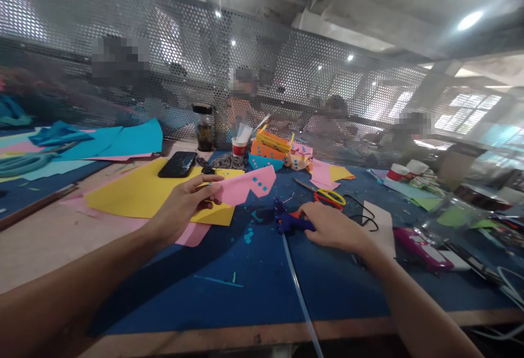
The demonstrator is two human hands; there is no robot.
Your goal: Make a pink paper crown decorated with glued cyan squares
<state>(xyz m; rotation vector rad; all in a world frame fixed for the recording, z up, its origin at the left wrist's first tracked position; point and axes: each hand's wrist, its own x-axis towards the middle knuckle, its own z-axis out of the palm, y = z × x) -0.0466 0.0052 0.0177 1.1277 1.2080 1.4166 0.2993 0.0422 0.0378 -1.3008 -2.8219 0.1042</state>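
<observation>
My left hand (184, 202) pinches one end of a pink foam strip (245, 184) with small teal squares stuck on it, holding it just above the table. Under it lies a big yellow sheet (139, 191) on a pink one. My right hand (331, 227) rests on the blue mat (262, 276), its fingers wrapped round the handle of a blue glue gun (289, 220) that lies on the mat. A clear glue stick (298, 292) runs from the gun toward the front edge.
A black phone (178, 164) lies on the yellow sheet. Yellow-and-red scissors (323, 195), a black cable, an orange and teal foam model (270, 150), a paper cup (239, 146) and a dark jar (203, 127) stand behind. People sit beyond a perforated metal screen.
</observation>
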